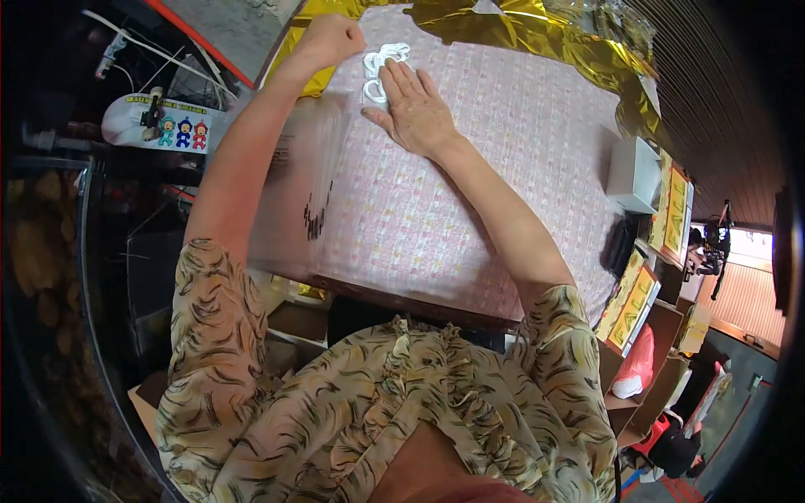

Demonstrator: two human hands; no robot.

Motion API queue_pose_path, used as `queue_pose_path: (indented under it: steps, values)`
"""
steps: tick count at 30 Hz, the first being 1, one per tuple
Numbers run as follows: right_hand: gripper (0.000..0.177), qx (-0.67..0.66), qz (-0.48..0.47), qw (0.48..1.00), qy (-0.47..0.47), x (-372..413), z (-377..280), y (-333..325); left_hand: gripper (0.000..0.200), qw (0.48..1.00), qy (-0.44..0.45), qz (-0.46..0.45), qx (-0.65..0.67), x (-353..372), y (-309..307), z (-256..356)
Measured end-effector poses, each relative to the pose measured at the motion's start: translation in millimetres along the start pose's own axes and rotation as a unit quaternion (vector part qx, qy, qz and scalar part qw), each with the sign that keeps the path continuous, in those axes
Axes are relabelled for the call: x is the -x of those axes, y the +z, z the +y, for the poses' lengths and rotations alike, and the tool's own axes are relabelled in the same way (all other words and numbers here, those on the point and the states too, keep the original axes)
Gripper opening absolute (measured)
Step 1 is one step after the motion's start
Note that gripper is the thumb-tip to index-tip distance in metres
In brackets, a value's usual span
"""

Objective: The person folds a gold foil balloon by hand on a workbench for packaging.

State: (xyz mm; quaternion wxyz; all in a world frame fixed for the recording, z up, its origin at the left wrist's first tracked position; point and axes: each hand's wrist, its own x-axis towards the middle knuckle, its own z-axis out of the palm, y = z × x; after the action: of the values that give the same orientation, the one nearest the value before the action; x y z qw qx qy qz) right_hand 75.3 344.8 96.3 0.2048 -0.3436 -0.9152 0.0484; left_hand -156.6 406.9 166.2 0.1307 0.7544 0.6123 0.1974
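On the pink checked tablecloth (pixel 470 193), gold foil (pixel 537 33) bunched at its far end, the right hand (pixel 415 105) lies open and flat against the white loops (pixel 384 57), the left hand (pixel 331 38) fisted just beside them: sorting, I'd say, and freeing one thin, curly, tangled loop calls for fingertips.

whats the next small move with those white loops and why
Probably pull the left hand slightly away to draw one piece off the white loops. It is closed in a fist right beside them, while the right hand lies flat against their edge, pinning them to the pink cloth.
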Motion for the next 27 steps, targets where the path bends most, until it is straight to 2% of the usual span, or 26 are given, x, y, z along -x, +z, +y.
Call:
queue_pose_path:
  steps: [1,2,4,6,8,10,12,13,15,16,18,22,24,27]
  values:
    - [0.084,0.002,-0.001,1.0,-0.001,0.4,-0.4,-0.1,0.017,0.998,0.017,0.051,-0.04,1.2,-4.5,3.1]
    - [0.084,0.005,0.0,1.0,0.0,1.3,-0.5,-0.9,0.017,0.998,0.019,0.05,-0.039,3.3,-5.9,8.5]
    - [0.083,-0.013,0.012,1.0,0.001,1.0,-2.8,-3.4,0.015,0.995,0.0,0.067,0.07,4.4,-6.9,22.4]
    - [0.083,-0.023,0.026,0.999,0.002,0.8,-2.1,-9.2,0.015,0.995,0.021,0.067,0.069,-2.0,-2.1,27.1]
    - [0.083,-0.053,0.084,0.995,0.01,2.4,-4.6,-15.2,0.015,0.995,0.039,0.067,0.068,-11.8,0.5,36.7]
    - [0.08,-0.054,0.07,0.996,0.003,3.0,-1.8,-17.9,0.016,0.99,0.088,0.106,-0.026,-23.5,4.8,49.1]
    - [0.073,-0.149,0.039,0.988,-0.021,4.2,1.4,-26.5,0.018,0.991,0.103,0.085,-0.007,-39.6,12.4,67.0]
    - [0.073,-0.146,0.042,0.988,-0.018,5.0,2.7,-37.0,0.019,0.991,0.115,0.065,0.013,-50.0,16.2,75.1]
    - [0.061,-0.291,0.154,0.943,0.041,11.1,11.0,-60.3,0.02,0.989,0.136,0.055,-0.007,-67.9,29.7,86.1]
    - [0.061,-0.288,0.156,0.944,0.043,17.6,23.2,-64.3,0.021,0.987,0.152,0.043,-0.029,-76.4,40.1,86.0]
    - [0.052,-0.212,0.103,0.964,0.126,37.1,54.9,-72.1,0.025,0.991,0.123,0.033,-0.041,-93.4,58.5,81.6]
    - [0.043,-0.168,0.091,0.967,0.168,65.9,107.2,-98.7,0.034,0.994,0.094,0.0,0.053,-122.3,84.4,56.7]
    - [0.038,-0.132,0.151,0.965,0.169,73.7,123.3,-101.0,0.037,0.992,0.09,-0.001,0.093,-128.4,91.8,43.5]
    - [0.035,-0.128,0.181,0.965,0.142,63.5,140.0,-96.5,0.034,0.99,0.083,-0.01,0.118,-134.5,91.1,41.4]
